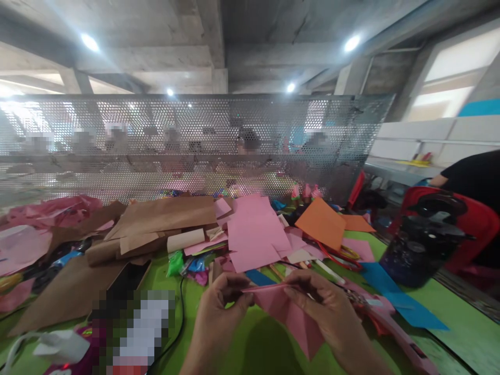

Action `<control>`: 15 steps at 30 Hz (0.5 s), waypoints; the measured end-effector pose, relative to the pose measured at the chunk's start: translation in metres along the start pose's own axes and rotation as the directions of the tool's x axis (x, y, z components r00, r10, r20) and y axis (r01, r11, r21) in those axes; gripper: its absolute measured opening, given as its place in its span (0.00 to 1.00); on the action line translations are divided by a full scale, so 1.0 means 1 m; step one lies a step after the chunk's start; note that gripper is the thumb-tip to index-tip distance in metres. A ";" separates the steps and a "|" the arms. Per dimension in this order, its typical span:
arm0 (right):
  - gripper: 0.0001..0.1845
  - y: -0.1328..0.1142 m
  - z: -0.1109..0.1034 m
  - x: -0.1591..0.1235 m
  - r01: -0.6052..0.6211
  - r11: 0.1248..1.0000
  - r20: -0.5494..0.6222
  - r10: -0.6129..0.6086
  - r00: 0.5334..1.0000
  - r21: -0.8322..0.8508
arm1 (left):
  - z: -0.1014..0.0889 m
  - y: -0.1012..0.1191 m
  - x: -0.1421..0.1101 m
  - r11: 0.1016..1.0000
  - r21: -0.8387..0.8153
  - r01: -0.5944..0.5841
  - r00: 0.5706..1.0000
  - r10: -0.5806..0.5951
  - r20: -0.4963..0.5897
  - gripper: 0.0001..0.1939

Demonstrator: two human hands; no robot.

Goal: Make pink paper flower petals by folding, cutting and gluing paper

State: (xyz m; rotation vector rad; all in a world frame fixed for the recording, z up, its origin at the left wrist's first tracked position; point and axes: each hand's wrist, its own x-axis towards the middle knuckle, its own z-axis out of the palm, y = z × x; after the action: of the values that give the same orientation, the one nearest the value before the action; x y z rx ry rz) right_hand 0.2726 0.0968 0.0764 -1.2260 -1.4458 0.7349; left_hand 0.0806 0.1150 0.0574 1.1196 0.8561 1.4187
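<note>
Low in the middle of the view, both my hands grip a folded pink paper (291, 315). My left hand (219, 310) pinches its left end with closed fingers. My right hand (326, 307) pinches its top edge from the right, fingers pressed together. The paper hangs down in a point above the green table top (253, 349). Just beyond my hands lie loose pink sheets (253, 234), an orange sheet (322, 223) and blue sheets (398, 302).
Brown paper (156, 219) and a cardboard roll (185, 240) are piled at the left. A dark water bottle (422, 242) stands at the right. A perforated metal screen (195, 140) backs the table, with people behind it. Another person in black (474, 177) sits at far right.
</note>
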 end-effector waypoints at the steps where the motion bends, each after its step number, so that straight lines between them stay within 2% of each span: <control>1: 0.09 0.000 0.000 0.000 -0.008 1.000 -0.002 0.008 1.000 -0.001 | 0.000 0.000 0.000 1.000 -0.007 -0.001 1.000 0.001 0.002 0.09; 11: 0.07 -0.003 0.002 0.000 0.014 1.000 0.007 -0.014 1.000 -0.023 | -0.006 -0.004 0.002 0.998 0.059 -0.010 1.000 0.010 0.000 0.10; 15: 0.08 -0.006 0.002 -0.002 0.145 0.976 0.039 -0.140 0.989 -0.165 | -0.009 -0.004 0.002 0.980 0.187 -0.070 0.997 0.065 0.033 0.08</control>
State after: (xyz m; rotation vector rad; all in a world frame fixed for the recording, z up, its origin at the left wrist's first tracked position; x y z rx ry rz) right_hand 0.2690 0.0932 0.0805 -1.2279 -1.6258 0.5427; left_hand 0.0734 0.1187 0.0517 1.3189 0.9561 1.3965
